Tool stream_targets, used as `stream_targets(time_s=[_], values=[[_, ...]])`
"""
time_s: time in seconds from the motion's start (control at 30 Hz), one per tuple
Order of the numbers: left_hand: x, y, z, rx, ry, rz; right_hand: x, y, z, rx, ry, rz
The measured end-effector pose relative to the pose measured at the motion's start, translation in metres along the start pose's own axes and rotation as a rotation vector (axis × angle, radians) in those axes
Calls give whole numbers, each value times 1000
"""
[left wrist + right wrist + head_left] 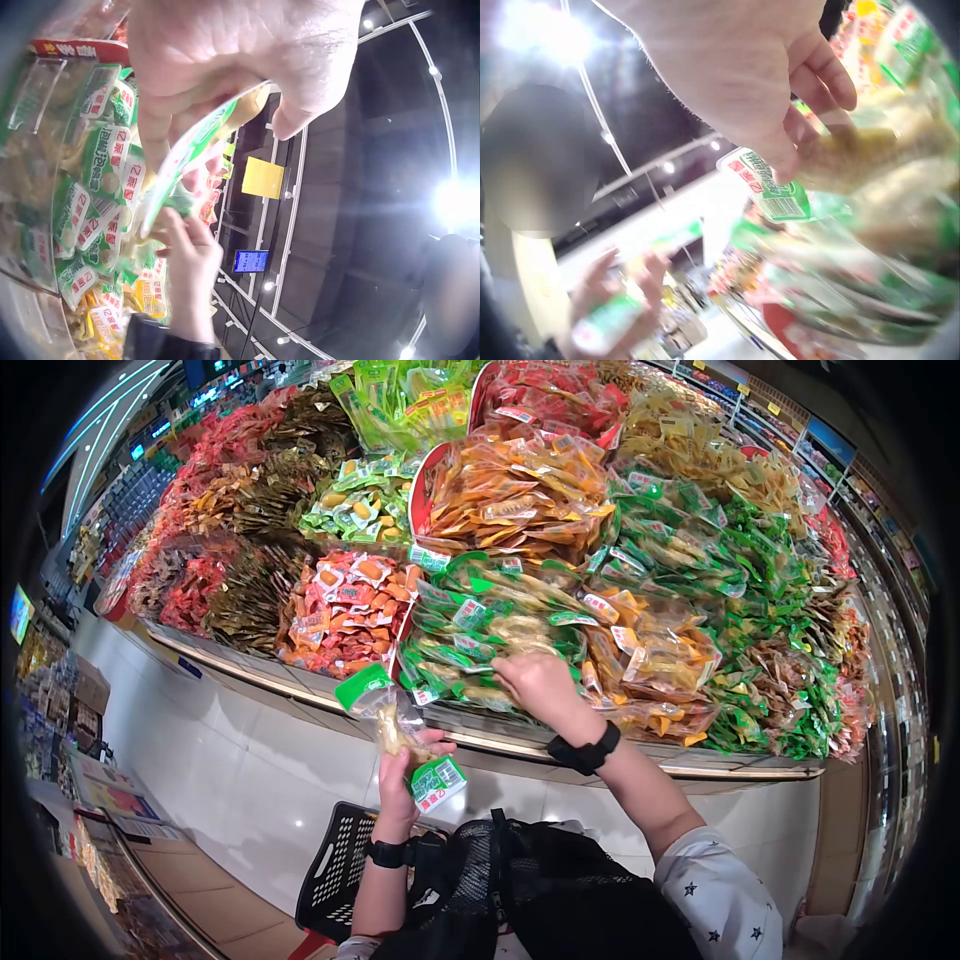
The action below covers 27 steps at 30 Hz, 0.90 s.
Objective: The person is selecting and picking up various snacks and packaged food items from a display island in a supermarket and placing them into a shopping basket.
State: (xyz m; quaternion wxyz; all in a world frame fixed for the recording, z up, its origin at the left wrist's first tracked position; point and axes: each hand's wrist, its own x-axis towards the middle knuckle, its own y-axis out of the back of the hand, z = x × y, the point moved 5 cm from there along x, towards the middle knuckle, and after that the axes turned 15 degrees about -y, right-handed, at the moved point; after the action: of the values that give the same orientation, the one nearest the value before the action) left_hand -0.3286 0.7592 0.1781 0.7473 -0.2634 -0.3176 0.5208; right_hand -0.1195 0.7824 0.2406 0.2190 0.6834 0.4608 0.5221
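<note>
Left edge: stocked shelves run down the side of the aisle, with a lit screen above them.
Floor: pale, glossy tiles reflecting spots of light; a black perforated basket sits close by the person's left forearm.
Counter, left part: red sausage packets in a heap, dark brown packets stacked to their left.
Left hand: thumb and fingers pinch a green-and-clear snack packet, tilted, just in front of the counter edge; pale yellowish contents show through the film.
Counter edge: a light, curving ledge below the heaps.
Right hand: fingers bent, pinching a green-labelled packet at the front of the heap of green packets.
Counter, right part: orange-yellow packets next to the green heap; more green ones beyond.
Right edge: long wall shelves curve away.
Overhead: dark ceiling, bright lamps, a hanging yellow sign and a blue-lit screen.
</note>
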Motion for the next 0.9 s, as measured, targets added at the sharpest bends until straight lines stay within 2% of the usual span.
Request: stream_targets(time_s=[0.07, 0.13, 0.2, 0.23, 0.3, 0.33, 0.4, 0.47, 0.53, 0.57, 0.6, 0.67, 0.73, 0.77, 0.8, 0.87, 0.9], values=[[3, 2, 8, 44, -34, 28, -11, -27, 11, -167, 71, 121], [16, -3, 31, 385, -142, -32, -9, -30, 17, -133, 24, 105], [31, -4, 46, 637, -216, -10, -6, -31, 16, -154, -42, -21], [42, -6, 51, 629, -206, -33, -5, -26, 16, -116, -96, -87], [63, -32, 71, 1370, -643, -332, -9, -21, 25, 57, -157, -170], [72, -47, 77, 1373, -623, -378, -11, -20, 30, 105, -211, -244], [89, -61, 76, 1386, -612, -478, -14, -2, 27, 193, -175, -161], [101, -80, 62, 1178, -395, -592, -17, 21, 18, 276, -207, -179], [101, -92, 39, 1031, -250, -662, -21, 43, 8, 550, -243, -89], [99, -115, 31, 1045, -352, -850, -22, 50, 6, 582, -236, -101], [91, -123, 23, 1040, -374, -879, -22, 55, 2, 718, -192, -84], [85, -131, 3, 1003, -339, -926, -32, 48, 11, 786, -296, -172], [86, -126, -21, 852, -191, -922, -32, 65, 14, 756, -284, -29], [83, -130, -21, 868, -233, -938, -32, 70, 13, 575, -193, 43], [82, -119, -28, 810, -111, -839, -33, 77, 10, 507, -166, 21], [79, -104, -33, 1064, -167, -952, -32, 81, 20, 346, -157, 67], [74, -119, -18, 942, -298, -827, -26, 92, 27, 393, -234, 142]])
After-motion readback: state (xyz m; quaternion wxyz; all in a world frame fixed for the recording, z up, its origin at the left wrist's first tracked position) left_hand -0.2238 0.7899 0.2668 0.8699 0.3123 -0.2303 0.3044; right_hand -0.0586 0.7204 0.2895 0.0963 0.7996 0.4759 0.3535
